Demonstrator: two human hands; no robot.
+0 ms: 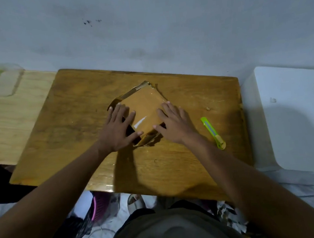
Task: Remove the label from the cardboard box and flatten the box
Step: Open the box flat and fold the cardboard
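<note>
A brown cardboard box (144, 108), wrapped in glossy tape, lies squashed nearly flat in the middle of the wooden table (75, 100). Torn flaps stick out at its far and near ends. My left hand (118, 129) presses on its left side with fingers spread straight. My right hand (174, 122) presses on its right side the same way. No label shows on the upper face of the box.
A green utility knife (213, 133) lies on the table right of my right hand. A small crumb (207, 108) sits beyond it. A lighter wooden surface (5, 120) adjoins on the left, a white box-like object (292, 115) stands at the right. Bags and shoes lie under the table's near edge.
</note>
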